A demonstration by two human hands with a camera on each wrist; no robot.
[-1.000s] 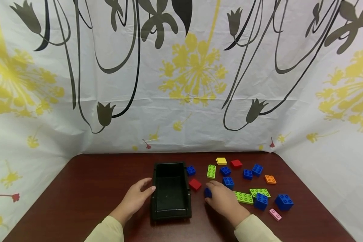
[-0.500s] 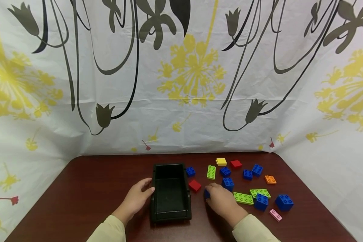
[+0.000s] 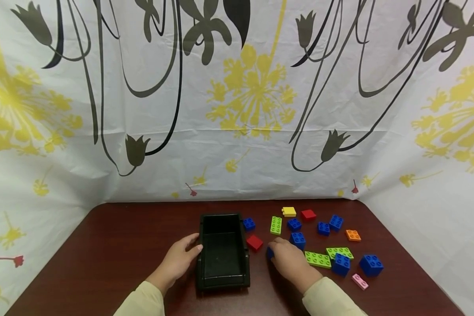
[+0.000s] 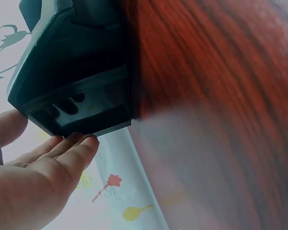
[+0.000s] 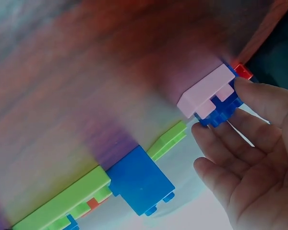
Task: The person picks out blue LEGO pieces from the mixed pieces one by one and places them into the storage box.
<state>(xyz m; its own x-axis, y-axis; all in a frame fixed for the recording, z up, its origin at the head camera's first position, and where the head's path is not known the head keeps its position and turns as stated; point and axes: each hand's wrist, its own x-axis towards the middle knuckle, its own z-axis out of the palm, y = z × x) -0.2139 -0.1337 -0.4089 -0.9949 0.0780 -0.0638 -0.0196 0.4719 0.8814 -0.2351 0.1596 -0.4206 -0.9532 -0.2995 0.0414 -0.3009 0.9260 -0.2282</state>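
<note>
In the head view my left hand (image 3: 174, 262) is at the left side of a black plastic bin (image 3: 222, 254), fingertips at its wall. The left wrist view shows relaxed fingers reflected in the bin's dark side (image 4: 81, 72). To the bin's right, my right hand (image 3: 290, 262) hangs low over a blue brick (image 3: 270, 252), mostly covering it. In the right wrist view a pink brick (image 5: 206, 91) stands in front of that blue brick. Thumb and loosely bent fingers are close about their studded tops; whether they touch is unclear. A red brick (image 3: 254, 242) lies between hand and bin.
Several loose bricks spread over the table's right half, including a lime green one (image 3: 317, 259), a large blue one (image 3: 371, 265), an orange one (image 3: 353, 235), a yellow one (image 3: 289, 212) and a pink one (image 3: 360, 281). A patterned sheet (image 3: 237, 166) hangs behind the table.
Both hands keep nearly the same place. The right hand shifts very slightly, and the head view tilts a little. The bin and bricks have not moved visibly.
</note>
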